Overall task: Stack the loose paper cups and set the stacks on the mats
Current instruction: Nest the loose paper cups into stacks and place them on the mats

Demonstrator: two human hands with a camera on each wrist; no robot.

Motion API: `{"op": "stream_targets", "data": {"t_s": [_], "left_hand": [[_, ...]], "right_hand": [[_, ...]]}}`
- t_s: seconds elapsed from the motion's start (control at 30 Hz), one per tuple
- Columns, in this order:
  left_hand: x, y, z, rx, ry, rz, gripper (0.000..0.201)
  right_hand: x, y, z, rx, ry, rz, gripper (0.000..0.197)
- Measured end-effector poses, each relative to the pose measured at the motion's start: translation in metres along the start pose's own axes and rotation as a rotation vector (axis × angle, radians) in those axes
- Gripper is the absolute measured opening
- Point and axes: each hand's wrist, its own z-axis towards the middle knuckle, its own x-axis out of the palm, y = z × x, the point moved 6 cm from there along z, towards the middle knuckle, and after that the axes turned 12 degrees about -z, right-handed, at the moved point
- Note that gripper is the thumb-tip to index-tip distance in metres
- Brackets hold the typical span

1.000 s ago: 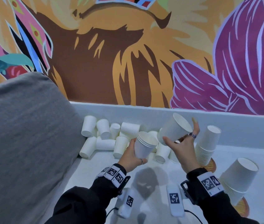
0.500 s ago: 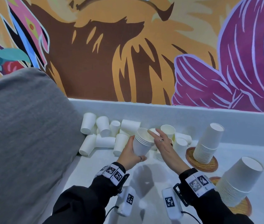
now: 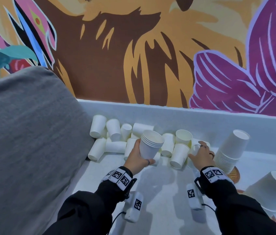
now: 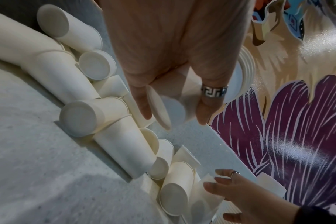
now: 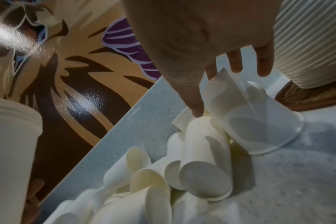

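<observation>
Mural paint, glossy and flat in brown, orange and purple, fills the wall behind our pale, speckled table. At our left sits a big grey cushion of coarse woven cloth. On the right, two tall stacks of nested white cups stand upside down, the farther stack on a round woven mat, its ribbed rims crowded close; the nearer stack is cut by the frame edge. Along the back rim lies the pile of loose cups, smooth matte white paper, tapered, most tipped on their sides and touching one another.

Our left hand curls round a short stack of several nested cups, mouth up and tilted, raised above the pile. Our right hand reaches into the right end of the pile, fingers spread and lightly bent over one overturned cup; thumb and fingertips touch its wall, but we cannot tell whether they grip it.
</observation>
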Motion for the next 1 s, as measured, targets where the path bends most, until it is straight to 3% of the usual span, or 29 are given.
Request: {"op": "stream_targets", "data": {"t_s": [0.07,0.27,0.4,0.57,0.8,0.9,1.0], "left_hand": [[0.0,-0.001,0.001,0.005,-0.006,0.007,0.073],[-0.001,-0.002,-0.001,0.009,-0.012,0.007,0.075],[-0.002,-0.004,-0.003,0.023,-0.017,0.009,0.075],[-0.001,-0.015,-0.004,0.048,-0.024,-0.051,0.073],[0.004,-0.024,-0.007,0.067,0.044,0.012,0.073],[0.011,-0.026,-0.009,0.061,0.069,0.018,0.073],[0.011,-0.029,-0.009,0.057,0.071,0.024,0.074]], "right_hand": [[0.0,-0.002,0.002,-0.02,-0.027,-0.007,0.061],[-0.017,0.003,-0.009,-0.108,0.017,-0.086,0.064],[-0.075,0.026,-0.031,-0.191,-0.238,-0.084,0.057],[-0.121,0.044,-0.062,-0.298,-0.442,0.244,0.055],[-0.106,0.068,-0.099,-0.352,-0.324,0.962,0.047],[-0.092,0.089,-0.112,-0.43,-0.214,1.027,0.042],[-0.083,0.1,-0.119,-0.497,-0.132,0.904,0.048]]}}
